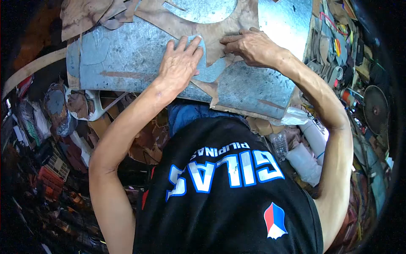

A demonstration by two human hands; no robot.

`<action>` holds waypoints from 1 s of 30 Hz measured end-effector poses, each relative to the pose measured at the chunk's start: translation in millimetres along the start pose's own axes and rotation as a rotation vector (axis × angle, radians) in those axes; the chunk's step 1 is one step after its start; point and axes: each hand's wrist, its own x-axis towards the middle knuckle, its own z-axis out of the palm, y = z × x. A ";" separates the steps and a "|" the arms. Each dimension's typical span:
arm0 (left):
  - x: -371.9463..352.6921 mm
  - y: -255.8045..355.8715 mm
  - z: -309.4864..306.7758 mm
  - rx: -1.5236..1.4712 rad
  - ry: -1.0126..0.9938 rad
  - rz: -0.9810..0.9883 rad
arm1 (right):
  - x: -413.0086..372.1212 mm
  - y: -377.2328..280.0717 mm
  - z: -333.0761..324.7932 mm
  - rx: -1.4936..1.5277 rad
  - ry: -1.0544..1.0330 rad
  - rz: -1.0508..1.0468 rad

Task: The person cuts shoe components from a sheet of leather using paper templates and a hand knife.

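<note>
My left hand (181, 61) lies flat with its fingers apart, pressing on a blue-grey pattern piece (212, 71). Part of that piece is hidden under the hand. It overlaps a brown leather sheet (169, 20) with large cut-outs, spread over a metal-topped work board (135, 51). My right hand (251, 47) rests on the leather just to the right of the piece, its fingers drawn together and pointing left. Whatever is in those fingers, if anything, is hidden. A narrow leather strip end (209, 89) hangs toward the board's near edge.
More leather pieces (84, 17) lie at the board's far left. Stacked pattern pieces and scraps (325, 51) crowd the right side, with a round disc (375, 108) beyond. A white plastic chair (98, 106) stands at the lower left. Clear plastic bags (304, 163) sit below right.
</note>
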 end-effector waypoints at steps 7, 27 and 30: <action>1.1 -4.7 1.3 -0.032 0.030 0.015 | 5.2 11.0 -4.9 -0.015 -0.077 0.014; 10.6 -55.5 13.8 -0.160 0.129 0.306 | 0.1 -138.3 62.3 0.395 0.427 0.196; 10.0 -54.9 16.9 -0.148 0.159 0.303 | 3.6 -140.6 61.9 0.377 0.424 0.186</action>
